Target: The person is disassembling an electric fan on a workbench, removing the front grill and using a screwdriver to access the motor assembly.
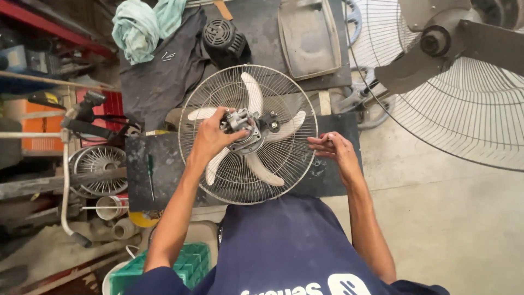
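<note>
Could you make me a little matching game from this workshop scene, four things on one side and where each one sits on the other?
Things:
1. left hand
2. right hand
3. screwdriver
4. pale green cloth

Places:
A. bunched at the far end of the bench
B. on the motor at the fan's centre
C. lying on the dark bench top left of the fan guard
D. at the guard's right rim

Pairs: 1-B, 2-D, 3-C, 4-A

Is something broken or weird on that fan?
Yes. The fan lies flat on the table with its bare motor exposed under the left hand. Its black motor cover sits apart beyond it.
</note>
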